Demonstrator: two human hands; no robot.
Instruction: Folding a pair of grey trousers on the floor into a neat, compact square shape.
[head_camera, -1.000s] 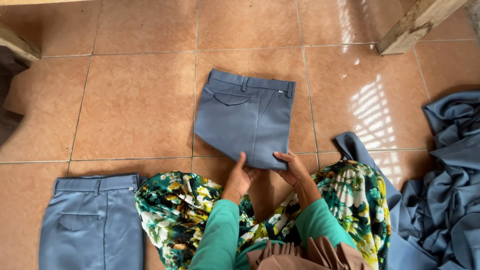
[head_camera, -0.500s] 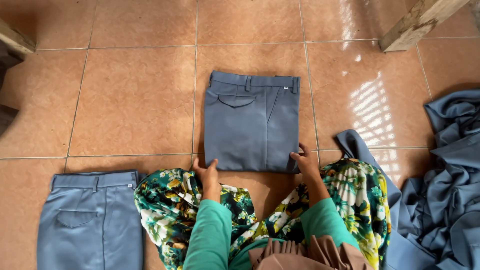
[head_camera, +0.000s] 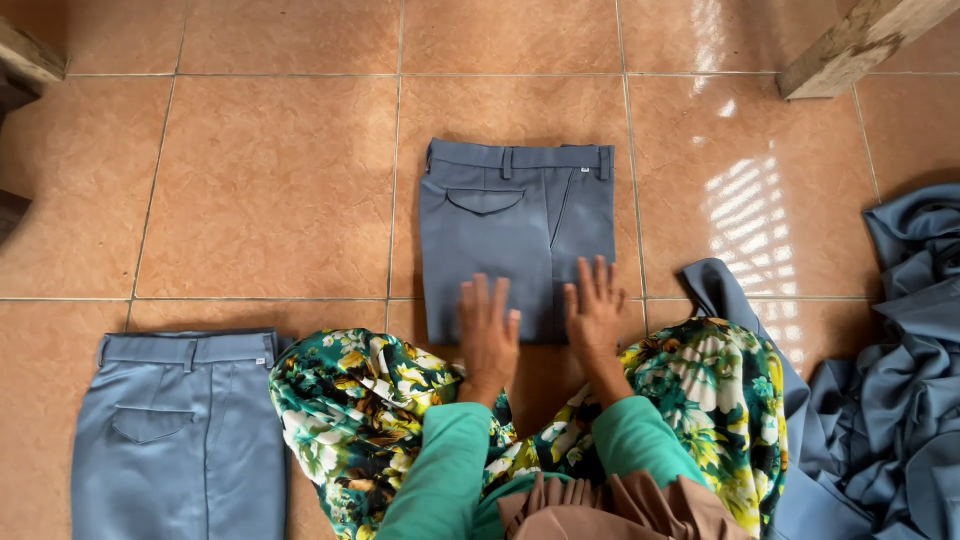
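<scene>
Two hands: both lie flat, palms down, on the near edge of the folded grey trousers (head_camera: 515, 235), side by side with a narrow gap between them.
Left hand (head_camera: 489, 335): fingers stretched out and slightly spread, pressing on the lower left part of the fold; it grasps nothing, the palm simply rests on the cloth.
Right hand (head_camera: 595, 312): fingers also straight and fanned, laid on the lower right part of the fold, just beside the right edge; nothing is clasped in it.
Folded grey trousers: a compact rectangle on the tiled floor (head_camera: 270, 180) straight ahead of the person, waistband with belt loops at the far side, a flapped back pocket facing up on the left half, folded edge nearest the knees.
Sleeves: green, reaching from the bottom of the view to both wrists.
Floral skirt (head_camera: 350, 400): green, yellow and white, spread over both knees, touching the near edge of the fold.
Second folded trousers (head_camera: 180, 440): same grey, lying flat at the person's left, waistband away from them, just beside the skirt, well apart from the hands.
Heap of grey cloth (head_camera: 900, 380): loose and crumpled at the person's right, one corner reaching over the skirt's edge.
Wooden beam (head_camera: 860, 45): slanting at the far right corner of the floor.
</scene>
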